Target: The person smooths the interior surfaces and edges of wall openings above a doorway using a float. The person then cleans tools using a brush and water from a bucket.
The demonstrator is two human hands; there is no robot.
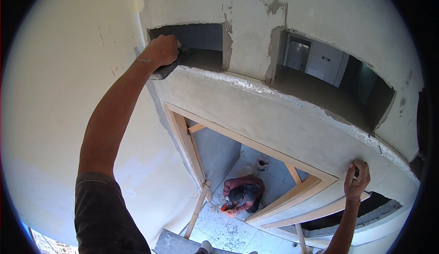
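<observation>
My left hand [162, 50] is closed on a dark flat plastering tool [162, 73], held at the lower left corner of the left wall opening [206, 43], against the sill edge with its rough white strip [247, 84]. My right hand [356, 181], fingers curled, is against the grey plastered wall [302, 126] below the right opening [338, 80]; a small dark shape shows between its fingers, too hidden to name.
A wooden door frame [228, 139] stands below, with a crouching person [247, 190] holding something orange on the tiled floor [247, 235]. A bucket [262, 162], a pole [196, 208] and a grey board [176, 245] under my feet show. Cream wall [59, 116] rises at left.
</observation>
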